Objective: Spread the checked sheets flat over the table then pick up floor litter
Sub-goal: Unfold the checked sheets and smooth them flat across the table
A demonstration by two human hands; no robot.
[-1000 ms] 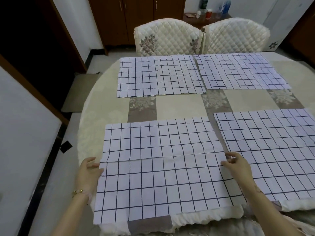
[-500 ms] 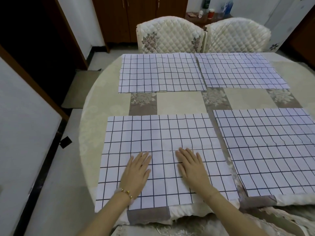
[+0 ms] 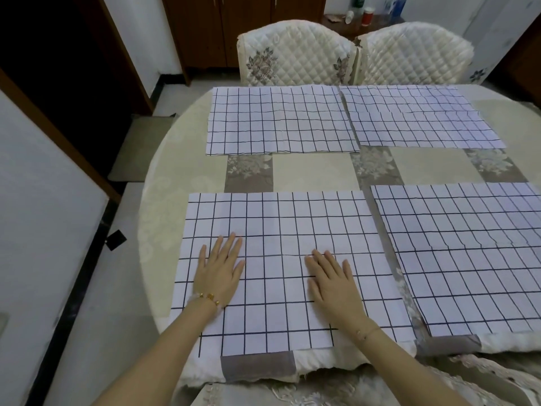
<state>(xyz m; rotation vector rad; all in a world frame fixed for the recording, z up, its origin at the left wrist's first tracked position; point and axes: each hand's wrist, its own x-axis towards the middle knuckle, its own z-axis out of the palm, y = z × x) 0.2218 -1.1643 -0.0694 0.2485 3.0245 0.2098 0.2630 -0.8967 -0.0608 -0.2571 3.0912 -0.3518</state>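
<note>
Pressing near-left checked sheet [image 3: 278, 230]: left hand [image 3: 219, 271], right hand [image 3: 332, 281], fingers straight; near edge overhangs table [image 3: 164, 200].

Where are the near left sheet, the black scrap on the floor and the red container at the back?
near left sheet [image 3: 292, 218], head view, bare upper middle.
black scrap [image 3: 116, 239], head view, its centre.
red container [image 3: 367, 17], head view, its side.

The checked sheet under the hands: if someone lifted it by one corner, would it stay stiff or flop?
Probably floppy: the checked sheet lies thin on the table with a crease across its middle, so it would likely droop. It seems light. Pushed, it might wrinkle or slide; the left hand and right hand press flat on it.
</note>
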